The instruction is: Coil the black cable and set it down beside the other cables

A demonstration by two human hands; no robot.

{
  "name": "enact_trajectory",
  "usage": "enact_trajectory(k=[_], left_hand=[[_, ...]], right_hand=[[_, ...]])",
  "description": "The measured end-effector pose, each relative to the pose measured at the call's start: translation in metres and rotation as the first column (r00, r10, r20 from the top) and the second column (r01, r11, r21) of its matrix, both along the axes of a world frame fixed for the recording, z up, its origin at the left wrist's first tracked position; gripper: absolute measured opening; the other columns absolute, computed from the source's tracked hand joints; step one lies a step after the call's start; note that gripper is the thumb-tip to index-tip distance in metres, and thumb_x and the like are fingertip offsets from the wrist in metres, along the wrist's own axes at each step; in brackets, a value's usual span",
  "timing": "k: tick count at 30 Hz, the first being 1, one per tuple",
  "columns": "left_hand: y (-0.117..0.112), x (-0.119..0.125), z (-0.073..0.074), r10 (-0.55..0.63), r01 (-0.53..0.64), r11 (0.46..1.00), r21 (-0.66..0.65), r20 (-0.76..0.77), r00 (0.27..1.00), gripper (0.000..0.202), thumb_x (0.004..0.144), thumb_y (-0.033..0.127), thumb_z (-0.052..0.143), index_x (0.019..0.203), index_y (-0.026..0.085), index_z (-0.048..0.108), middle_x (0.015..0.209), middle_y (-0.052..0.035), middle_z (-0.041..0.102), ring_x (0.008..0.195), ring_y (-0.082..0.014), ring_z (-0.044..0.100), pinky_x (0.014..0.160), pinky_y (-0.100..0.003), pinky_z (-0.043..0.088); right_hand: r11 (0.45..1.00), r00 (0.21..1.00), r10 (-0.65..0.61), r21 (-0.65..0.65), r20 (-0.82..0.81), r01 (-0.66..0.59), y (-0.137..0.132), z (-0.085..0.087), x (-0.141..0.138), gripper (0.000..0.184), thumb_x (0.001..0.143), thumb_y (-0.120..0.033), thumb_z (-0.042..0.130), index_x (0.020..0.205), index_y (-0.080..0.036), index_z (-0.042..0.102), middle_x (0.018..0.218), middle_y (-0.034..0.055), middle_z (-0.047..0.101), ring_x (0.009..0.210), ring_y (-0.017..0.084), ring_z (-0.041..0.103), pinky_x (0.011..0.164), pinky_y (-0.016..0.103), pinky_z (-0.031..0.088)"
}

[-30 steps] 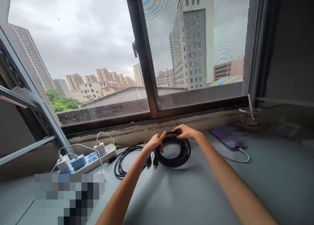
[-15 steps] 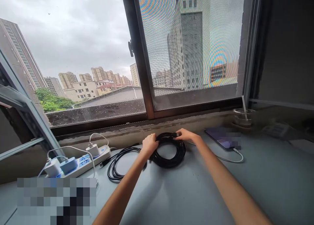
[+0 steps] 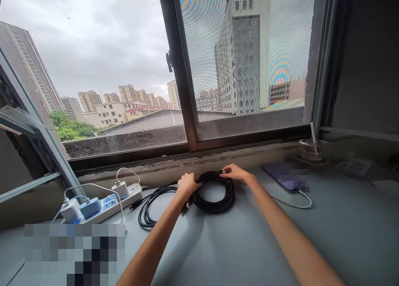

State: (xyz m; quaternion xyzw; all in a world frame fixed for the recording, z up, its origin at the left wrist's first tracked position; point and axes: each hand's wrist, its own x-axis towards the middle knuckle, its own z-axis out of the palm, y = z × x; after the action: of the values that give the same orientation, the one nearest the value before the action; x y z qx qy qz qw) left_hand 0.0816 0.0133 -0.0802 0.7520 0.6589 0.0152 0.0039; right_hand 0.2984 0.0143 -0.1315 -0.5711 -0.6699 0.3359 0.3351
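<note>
A thick ring of coiled black cable lies on the grey table between my hands. My left hand is closed at the upper left of the ring, thumb along its edge; its fingertips are partly hidden. At the upper right, my right hand pinches the cable near its end, thumb and forefinger close together. A second, looser black cable lies looped to the left, partly behind my left forearm. Connector ends show beneath my left wrist.
A white power strip with plugged-in chargers stands at the left. To the right are a phone on a white charging cord and a clear cup with a straw. A window frame runs behind the table.
My left hand has shifted slightly left and down along the ring, its thumb more stretched out. My right hand has stayed near the cable end. The view has tilted a little.
</note>
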Motion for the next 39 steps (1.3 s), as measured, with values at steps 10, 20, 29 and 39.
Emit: enact_trajectory(k=[10,20,29,39], left_hand=[[0.013,-0.051,0.045,0.181,-0.173,0.979,-0.103,0.070,0.981,0.042,0.080,0.054,0.050,0.065,0.016,0.064,0.084,-0.0133,0.070,0.080,-0.0277,0.067,0.081,-0.038,0.044],[0.017,-0.048,0.013,0.242,-0.218,0.937,-0.273,0.057,0.968,0.036,0.070,0.038,0.062,0.043,0.016,0.054,0.051,-0.0066,0.063,0.051,-0.0218,0.064,0.076,-0.035,0.046],[0.023,-0.058,0.005,0.330,-0.292,0.910,-0.294,0.088,0.940,0.039,0.074,0.045,0.055,0.051,0.014,0.056,0.053,-0.0058,0.063,0.046,-0.0173,0.061,0.084,-0.034,0.044],[0.025,-0.067,-0.002,0.321,-0.270,0.925,-0.267,0.171,0.932,0.031,0.070,0.041,0.060,0.052,0.016,0.056,0.050,-0.0050,0.061,0.054,-0.0212,0.063,0.062,-0.029,0.049]], right_hand=[[0.993,0.989,-0.088,0.091,0.120,0.078,-0.015,0.050,0.017,0.027,0.080,-0.025,0.064,0.104,-0.013,0.067,0.093,0.0099,0.067,0.077,0.018,0.061,0.045,0.018,0.045],[0.928,0.984,-0.116,0.368,0.133,0.059,-0.053,0.113,0.002,0.020,0.082,-0.027,0.061,0.098,-0.018,0.068,0.081,0.0040,0.068,0.066,0.012,0.061,0.049,0.018,0.041],[0.667,0.977,-0.210,0.737,0.042,0.112,-0.100,0.153,-0.013,0.018,0.084,-0.036,0.059,0.087,-0.022,0.070,0.076,-0.0004,0.068,0.066,0.012,0.062,0.061,0.024,0.044],[0.215,0.850,0.139,0.854,-0.508,0.474,-0.196,0.187,0.002,0.033,0.085,-0.038,0.057,0.058,-0.020,0.056,0.054,-0.0020,0.052,0.046,0.008,0.051,0.039,0.022,0.039]])
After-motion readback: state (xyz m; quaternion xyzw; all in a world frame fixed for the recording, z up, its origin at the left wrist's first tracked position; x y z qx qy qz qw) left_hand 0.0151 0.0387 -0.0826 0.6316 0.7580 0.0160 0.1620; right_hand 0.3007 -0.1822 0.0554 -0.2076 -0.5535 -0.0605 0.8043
